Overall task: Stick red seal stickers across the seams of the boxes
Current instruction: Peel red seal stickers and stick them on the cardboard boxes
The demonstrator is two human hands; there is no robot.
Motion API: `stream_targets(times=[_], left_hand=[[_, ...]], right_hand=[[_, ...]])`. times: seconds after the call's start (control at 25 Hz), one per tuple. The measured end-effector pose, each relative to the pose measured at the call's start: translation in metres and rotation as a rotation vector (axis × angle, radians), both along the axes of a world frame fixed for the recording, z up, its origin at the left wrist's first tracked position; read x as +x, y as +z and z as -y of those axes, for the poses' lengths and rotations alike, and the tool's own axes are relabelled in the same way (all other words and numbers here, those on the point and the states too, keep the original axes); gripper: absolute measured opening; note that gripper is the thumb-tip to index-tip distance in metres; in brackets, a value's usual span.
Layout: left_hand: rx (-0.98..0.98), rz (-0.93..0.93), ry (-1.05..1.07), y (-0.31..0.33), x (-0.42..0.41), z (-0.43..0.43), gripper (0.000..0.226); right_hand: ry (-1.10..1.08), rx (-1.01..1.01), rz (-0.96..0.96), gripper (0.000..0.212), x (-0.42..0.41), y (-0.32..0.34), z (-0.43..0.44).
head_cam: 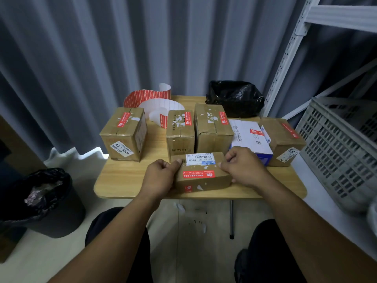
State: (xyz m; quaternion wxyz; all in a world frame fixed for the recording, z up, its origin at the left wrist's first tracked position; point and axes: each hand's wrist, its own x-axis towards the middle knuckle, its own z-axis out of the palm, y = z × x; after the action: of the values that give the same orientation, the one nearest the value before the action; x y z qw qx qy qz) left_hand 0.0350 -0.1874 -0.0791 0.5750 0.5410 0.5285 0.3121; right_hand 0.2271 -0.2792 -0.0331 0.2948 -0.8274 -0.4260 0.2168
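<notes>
Flat box [221,179] at table [122,180] edge, clamped between left hand [161,176] and right hand [242,166]

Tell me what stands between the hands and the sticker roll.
The left hand and right hand hold the small box at the front of the table. The sticker roll lies at the back, behind the left box and the narrow box; a bare gap between those two leaves a path.

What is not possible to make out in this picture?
Head view:
Print on the seal of the small box: too small, blurred.
Both ends of the small box: covered by the left hand and right hand.
Crate: cut off by the right edge.
</notes>
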Motion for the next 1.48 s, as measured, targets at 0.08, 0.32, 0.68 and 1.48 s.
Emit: stream_targets(times=[0.08,0.32,0.68,1.48], left_hand=[[0.035,-0.021,0.006,-0.001,0.002,-0.003,0.035],[0.160,-0.078,0.084,0.000,0.004,-0.009,0.029],[0.089,-0.021,-0.010,-0.018,0.006,-0.013,0.036],[0.121,0.020,-0.012,-0.023,0.008,-0.013,0.034]], right_hand=[[0.000,0.017,0.017,0.018,0.002,0.000,0.000],[0.114,0.012,0.032,0.013,-0.009,0.015,-0.001],[0.107,-0.122,-0.021,0.016,-0.018,0.010,-0.003],[0.102,-0.095,0.029,0.015,-0.023,0.005,-0.001]])
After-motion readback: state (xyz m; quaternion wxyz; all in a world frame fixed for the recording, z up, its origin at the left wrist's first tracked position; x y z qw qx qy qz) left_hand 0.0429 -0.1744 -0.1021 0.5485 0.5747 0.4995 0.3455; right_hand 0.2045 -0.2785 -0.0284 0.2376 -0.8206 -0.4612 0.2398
